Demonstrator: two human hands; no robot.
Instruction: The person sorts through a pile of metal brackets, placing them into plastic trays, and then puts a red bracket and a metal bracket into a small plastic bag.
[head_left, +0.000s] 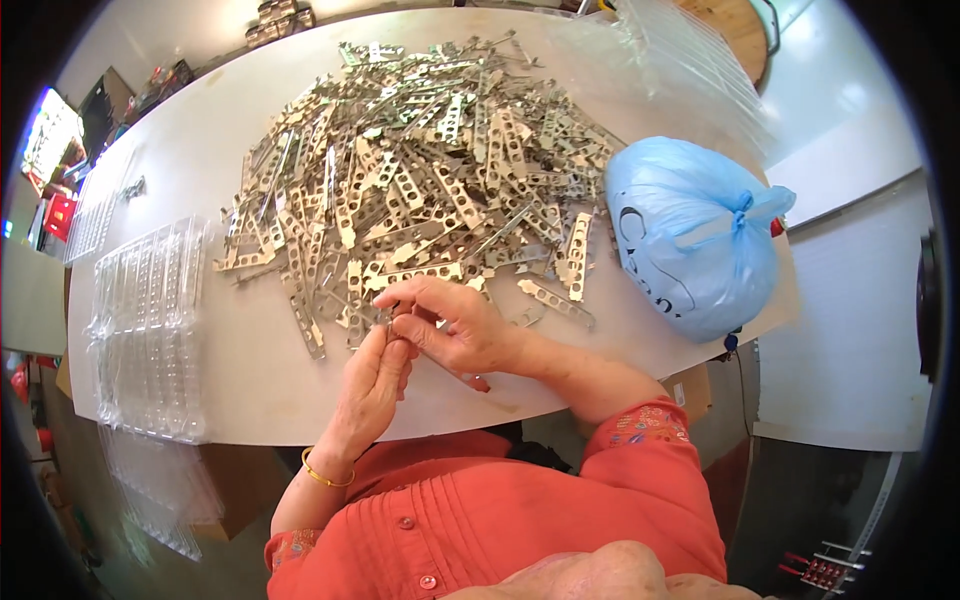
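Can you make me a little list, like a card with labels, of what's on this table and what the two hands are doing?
Table: white table
Middle: big pile of perforated metal strips
Left hand: fingers pinch a small metal piece
Right hand: fingers pinch the same piece
Left side: stack of clear plastic trays
Right side: tied blue plastic bag
Wrist: gold bangle on the left

Can't tell what my left hand (372,375) and right hand (452,325) pinch, fingers cover it. Lower layers of the metal bracket pile (420,180) buried. Clear plastic trays (150,320) run off the table edge, blurred
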